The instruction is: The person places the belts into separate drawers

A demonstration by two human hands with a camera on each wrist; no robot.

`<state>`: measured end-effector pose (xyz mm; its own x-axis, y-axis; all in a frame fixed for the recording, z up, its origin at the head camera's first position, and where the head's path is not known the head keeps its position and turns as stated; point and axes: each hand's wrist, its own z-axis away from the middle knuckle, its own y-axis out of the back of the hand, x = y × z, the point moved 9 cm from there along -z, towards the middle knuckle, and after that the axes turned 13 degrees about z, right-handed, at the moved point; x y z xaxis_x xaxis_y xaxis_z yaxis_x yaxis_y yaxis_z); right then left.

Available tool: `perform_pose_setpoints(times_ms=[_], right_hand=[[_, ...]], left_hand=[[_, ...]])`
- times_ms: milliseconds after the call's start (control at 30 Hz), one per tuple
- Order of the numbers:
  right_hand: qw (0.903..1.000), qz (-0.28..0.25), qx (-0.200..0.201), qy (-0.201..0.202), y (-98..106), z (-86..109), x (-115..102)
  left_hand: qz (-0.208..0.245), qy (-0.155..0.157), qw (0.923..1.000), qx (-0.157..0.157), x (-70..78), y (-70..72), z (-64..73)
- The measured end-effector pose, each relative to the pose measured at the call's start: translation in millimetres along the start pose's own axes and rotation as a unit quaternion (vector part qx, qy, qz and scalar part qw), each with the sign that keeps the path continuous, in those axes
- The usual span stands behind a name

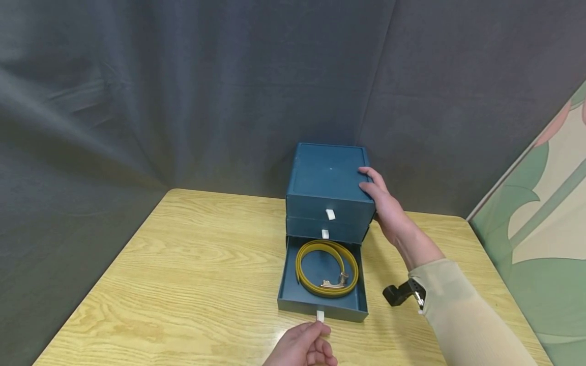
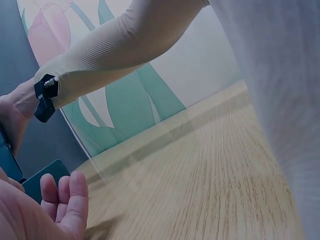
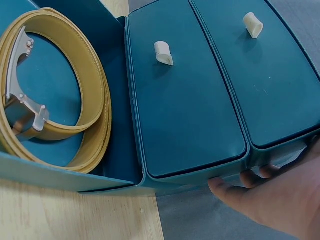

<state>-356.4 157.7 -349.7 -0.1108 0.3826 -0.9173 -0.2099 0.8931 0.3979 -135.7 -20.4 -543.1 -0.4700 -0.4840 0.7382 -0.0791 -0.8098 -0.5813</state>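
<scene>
A dark blue drawer box (image 1: 330, 170) stands at the back of the table, its two upper drawers closed. Its bottom drawer (image 1: 293, 297) is pulled out toward me. In that drawer lies a coiled yellow belt (image 1: 352, 262) with a silver buckle (image 3: 20, 85). My left hand (image 1: 302, 345) pinches the white pull tab (image 1: 320, 316) at the drawer's front between thumb and index finger. My right hand (image 1: 386, 208) rests against the box's right side, two digits over its top edge. In the right wrist view other fingertips (image 3: 220, 186) touch the side wall.
Two more white tabs, an upper tab (image 1: 330, 214) and a middle tab (image 1: 325, 234), stick out of the closed drawers. The light wooden table (image 1: 206, 274) reaches back to a grey curtain (image 1: 229, 101). A patterned panel (image 1: 540, 229) borders the table on the right.
</scene>
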Motion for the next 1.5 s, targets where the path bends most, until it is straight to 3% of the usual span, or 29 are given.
perform_pose_setpoints(times_ms=[567, 900, 1500], right_hand=[[1.0000, 0.003, -0.003, -0.001, 0, 3.1, -1], [1.0000, -0.001, -0.002, -0.002, -1, 4.4, -3], [1.0000, -0.001, -0.001, -0.008, 0, 5.7, -1]], left_hand=[[0.033, 0.026, 0.9991, -0.001, -3.7, -1.1, -8.7], [0.066, 0.034, 0.9971, -0.017, -4.9, -2.9, -12.8], [0.064, 0.024, 0.9974, -0.024, -3.5, -7.0, -18.4]])
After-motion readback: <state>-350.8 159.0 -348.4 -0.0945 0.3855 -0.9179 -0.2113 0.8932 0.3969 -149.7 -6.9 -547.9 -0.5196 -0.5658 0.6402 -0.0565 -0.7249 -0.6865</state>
